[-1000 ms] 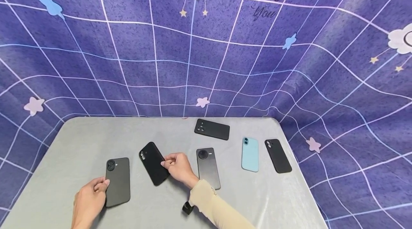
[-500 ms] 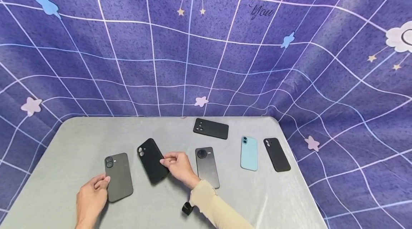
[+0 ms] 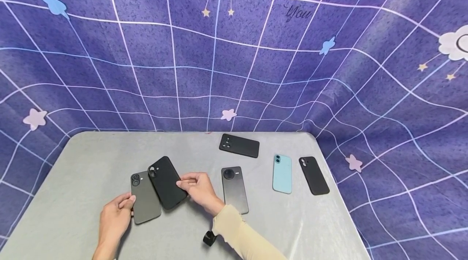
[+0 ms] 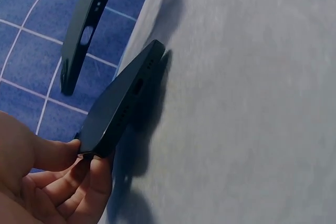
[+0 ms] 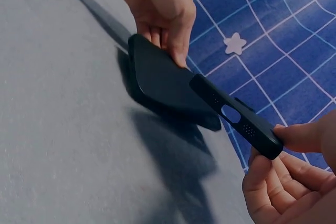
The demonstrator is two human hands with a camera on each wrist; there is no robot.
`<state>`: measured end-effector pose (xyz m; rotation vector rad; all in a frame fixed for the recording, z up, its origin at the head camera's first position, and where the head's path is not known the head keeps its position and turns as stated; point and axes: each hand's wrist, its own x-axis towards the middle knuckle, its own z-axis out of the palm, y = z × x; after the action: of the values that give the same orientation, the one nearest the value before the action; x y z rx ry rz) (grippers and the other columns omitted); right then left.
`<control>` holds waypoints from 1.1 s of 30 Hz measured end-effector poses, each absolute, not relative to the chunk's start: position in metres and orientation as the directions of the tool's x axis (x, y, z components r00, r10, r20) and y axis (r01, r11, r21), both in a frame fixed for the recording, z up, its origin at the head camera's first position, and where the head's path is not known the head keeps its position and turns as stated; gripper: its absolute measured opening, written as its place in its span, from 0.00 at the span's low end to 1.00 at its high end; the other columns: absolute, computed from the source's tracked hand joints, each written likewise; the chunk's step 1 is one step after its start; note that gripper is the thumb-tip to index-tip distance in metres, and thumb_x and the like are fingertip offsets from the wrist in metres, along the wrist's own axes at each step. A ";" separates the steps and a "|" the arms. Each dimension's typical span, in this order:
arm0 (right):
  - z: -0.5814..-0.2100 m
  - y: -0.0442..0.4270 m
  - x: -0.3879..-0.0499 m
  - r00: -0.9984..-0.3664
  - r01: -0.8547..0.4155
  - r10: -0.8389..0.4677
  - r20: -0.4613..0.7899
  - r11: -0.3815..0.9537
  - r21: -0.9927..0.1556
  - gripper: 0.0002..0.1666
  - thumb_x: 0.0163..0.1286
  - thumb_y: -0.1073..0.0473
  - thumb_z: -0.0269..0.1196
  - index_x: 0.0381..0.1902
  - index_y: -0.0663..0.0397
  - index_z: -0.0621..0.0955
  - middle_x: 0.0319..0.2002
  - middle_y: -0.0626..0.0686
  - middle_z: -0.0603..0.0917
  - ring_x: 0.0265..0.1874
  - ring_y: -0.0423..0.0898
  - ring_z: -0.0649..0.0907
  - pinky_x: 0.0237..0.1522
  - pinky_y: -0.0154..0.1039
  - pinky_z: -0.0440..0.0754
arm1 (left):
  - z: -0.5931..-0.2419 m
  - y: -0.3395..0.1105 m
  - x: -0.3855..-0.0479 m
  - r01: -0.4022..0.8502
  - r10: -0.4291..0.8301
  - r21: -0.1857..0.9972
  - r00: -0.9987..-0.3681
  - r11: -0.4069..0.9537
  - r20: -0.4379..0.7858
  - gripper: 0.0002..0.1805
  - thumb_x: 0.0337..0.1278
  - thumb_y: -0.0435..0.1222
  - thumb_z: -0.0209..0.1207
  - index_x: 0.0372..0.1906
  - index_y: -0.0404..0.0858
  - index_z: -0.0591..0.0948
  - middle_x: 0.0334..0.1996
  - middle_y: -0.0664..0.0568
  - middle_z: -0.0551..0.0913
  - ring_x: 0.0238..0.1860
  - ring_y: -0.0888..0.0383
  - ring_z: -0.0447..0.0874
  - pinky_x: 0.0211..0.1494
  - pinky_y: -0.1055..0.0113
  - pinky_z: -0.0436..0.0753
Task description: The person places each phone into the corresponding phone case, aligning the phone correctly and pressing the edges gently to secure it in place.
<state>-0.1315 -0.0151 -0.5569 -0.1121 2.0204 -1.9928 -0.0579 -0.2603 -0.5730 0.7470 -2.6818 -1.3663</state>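
A purple-blue cloth (image 3: 190,69) rises behind both grips, and a gray-covered table (image 3: 98,154) spreads beneath them. A person in a pale sleeve (image 3: 248,233) works with two bare hands, the left hand (image 3: 116,219) pinching the left edge of a dark phone (image 3: 146,201), the right hand (image 3: 200,191) pinching the right edge of a black case (image 3: 168,187). Both grips are narrow, thumb against fingers, and both items appear raised, their shadows falling on the table below. The phone and case lie between the two grips.

Over the past second the left hand has carried the phone rightward, while the case has shifted slightly left. The gap seen earlier has closed in the head view, where the case overlaps the phone's upper right edge; the left wrist view shows them apart. The pair now appears close enough to be lined up, though not joined. Cloth shows through the case's port cutout, suggesting the case is empty.

Right of the right grip lie a silver phone (image 3: 235,193), a second case (image 3: 239,145) farther back, a teal phone (image 3: 282,176) and, farthest out, a third case (image 3: 314,176).
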 end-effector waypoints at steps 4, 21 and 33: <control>-0.557 -0.018 -0.129 -0.945 0.172 -0.277 -0.172 0.023 -0.985 0.13 0.70 0.62 0.73 0.49 0.64 0.90 0.34 0.48 0.92 0.23 0.32 0.80 0.21 0.27 0.73 | -0.572 -0.253 -0.061 -0.400 -0.441 0.781 -0.879 0.480 -0.180 0.23 0.82 0.42 0.57 0.66 0.28 0.81 0.47 0.39 0.92 0.26 0.64 0.84 0.35 0.77 0.70; -0.562 -0.029 -0.119 -0.938 0.205 -0.289 -0.191 -0.018 -0.979 0.10 0.70 0.64 0.73 0.47 0.65 0.89 0.34 0.51 0.92 0.24 0.33 0.81 0.24 0.26 0.76 | -0.567 -0.239 -0.066 -0.405 -0.407 0.827 -0.881 0.390 -0.240 0.24 0.81 0.40 0.58 0.68 0.26 0.79 0.51 0.37 0.90 0.26 0.61 0.86 0.35 0.77 0.74; -0.569 -0.030 -0.116 -0.941 0.201 -0.281 -0.188 -0.018 -0.979 0.12 0.68 0.66 0.74 0.47 0.67 0.89 0.33 0.52 0.92 0.21 0.32 0.80 0.22 0.26 0.75 | -0.561 -0.234 -0.068 -0.382 -0.371 0.877 -0.890 0.291 -0.264 0.23 0.81 0.35 0.58 0.69 0.23 0.77 0.46 0.43 0.92 0.27 0.65 0.84 0.34 0.73 0.84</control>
<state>-0.1164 -0.0299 -0.5690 -0.0839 1.9330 -2.0259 -0.0682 -0.2336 -0.5611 0.7381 -2.5320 -1.7248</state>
